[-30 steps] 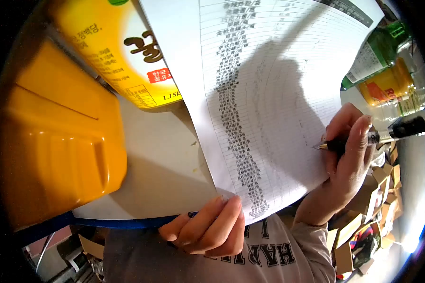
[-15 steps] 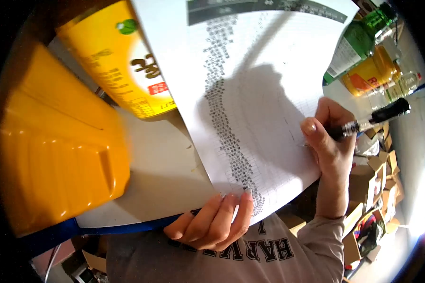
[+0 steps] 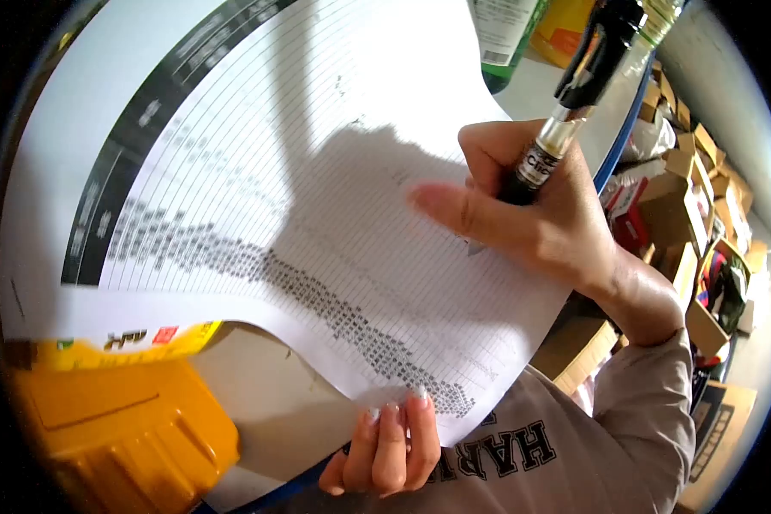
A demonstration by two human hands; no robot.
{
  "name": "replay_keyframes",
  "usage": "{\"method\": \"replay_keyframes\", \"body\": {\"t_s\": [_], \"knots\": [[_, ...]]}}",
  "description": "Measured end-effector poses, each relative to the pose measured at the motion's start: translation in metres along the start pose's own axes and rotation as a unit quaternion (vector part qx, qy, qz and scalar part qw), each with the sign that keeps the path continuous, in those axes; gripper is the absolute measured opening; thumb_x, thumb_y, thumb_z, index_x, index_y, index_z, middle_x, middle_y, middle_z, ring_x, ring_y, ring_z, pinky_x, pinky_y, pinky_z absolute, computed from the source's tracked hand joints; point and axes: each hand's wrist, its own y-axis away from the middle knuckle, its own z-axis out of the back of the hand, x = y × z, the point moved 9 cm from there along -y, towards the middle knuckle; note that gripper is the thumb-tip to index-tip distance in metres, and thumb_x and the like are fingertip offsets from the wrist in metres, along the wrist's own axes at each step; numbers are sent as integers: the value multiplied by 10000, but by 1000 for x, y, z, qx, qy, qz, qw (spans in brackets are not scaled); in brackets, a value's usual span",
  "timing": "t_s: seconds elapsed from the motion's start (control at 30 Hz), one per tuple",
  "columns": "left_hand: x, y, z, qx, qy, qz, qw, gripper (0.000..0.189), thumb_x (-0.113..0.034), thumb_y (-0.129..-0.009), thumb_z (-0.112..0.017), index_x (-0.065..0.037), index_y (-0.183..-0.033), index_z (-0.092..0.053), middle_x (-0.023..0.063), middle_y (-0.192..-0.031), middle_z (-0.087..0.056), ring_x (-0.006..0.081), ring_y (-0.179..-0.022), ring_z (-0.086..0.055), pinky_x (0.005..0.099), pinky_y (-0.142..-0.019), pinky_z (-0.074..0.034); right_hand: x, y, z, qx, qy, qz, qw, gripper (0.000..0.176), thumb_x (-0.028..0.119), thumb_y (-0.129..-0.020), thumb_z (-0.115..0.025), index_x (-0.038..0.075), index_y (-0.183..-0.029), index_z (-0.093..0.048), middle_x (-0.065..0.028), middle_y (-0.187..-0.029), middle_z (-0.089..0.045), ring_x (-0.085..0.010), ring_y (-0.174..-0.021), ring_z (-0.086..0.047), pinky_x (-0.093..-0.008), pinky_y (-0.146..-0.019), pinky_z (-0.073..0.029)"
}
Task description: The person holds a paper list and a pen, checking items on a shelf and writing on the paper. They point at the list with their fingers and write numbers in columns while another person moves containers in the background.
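A large printed sheet of paper (image 3: 437, 291) with a dark header band, ruled lines and columns of small text fills the middle. It is curved, not flat. My right hand (image 3: 557, 218) is closed around a black and clear pen (image 3: 591, 73), its tip slanting down to the paper near the right side. The thumb stretches along the sheet. At the near edge, my left hand (image 3: 390, 450) grips the paper, its bent fingertips on top; its thumb is not clearly visible. A shadow from my right hand covers the sheet's middle.
Under the paper's left side lie a yellow package (image 3: 176, 343) and an orange plastic container (image 3: 137, 428) on the white table (image 3: 278, 385). A green bottle (image 3: 505, 38) stands beyond the sheet. Opened cardboard boxes (image 3: 677, 206) are heaped on the right.
The sheet has turned counterclockwise in view and now covers much of the yellow package. My right hand and pen appear larger, the pen more upright. Both hands keep their hold.
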Motion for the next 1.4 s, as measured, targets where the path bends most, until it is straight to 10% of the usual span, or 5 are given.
{"method": "replay_keyframes", "body": {"t_s": [0.13,0.97,1.1,1.17,1.4], "knots": [[-12,-7,-5,142,49,-178,973,55,-131,-766,-580,-99,-810,-584,38,-748,-511,150,-654,-486,226,-620,-372,6,1,3,-4,-45,57,997,299,-20,-673,-477,71,-495,-255,40,-465,-229,-35,-417,-229,-221,-386,-173],[-6,-2,5,-54,37,-76,995,48,-190,-731,-591,-161,-716,-628,-38,-679,-527,90,-625,-496,192,-626,-350,-1,1,21,-80,-62,12,995,292,-12,-665,-476,59,-516,-235,31,-506,-225,-42,-438,-237,-229,-398,-190],[-17,13,-6,231,78,-291,925,75,-132,-780,-556,-126,-851,-578,18,-772,-491,141,-728,-484,240,-647,-374,9,8,35,-98,79,105,986,58,-1,-633,-481,32,-645,-434,-24,-573,-396,-111,-479,-382,-232,-462,-311],[0,-3,-3,70,28,14,997,45,-286,-714,-565,-263,-727,-602,-79,-725,-466,69,-740,-475,292,-756,-261,9,11,36,-107,61,171,977,64,12,-658,-469,24,-717,-490,-41,-629,-452,-122,-474,-399,-228,-470,-331],[5,-5,2,68,40,57,995,52,-288,-679,-585,-278,-713,-624,-110,-705,-507,31,-688,-497,279,-732,-275,-16,9,42,-61,-480,115,867,181,164,-841,-362,18,-761,-434,0,-500,-336,-69,-305,-173,-196,-321,-148]]}}
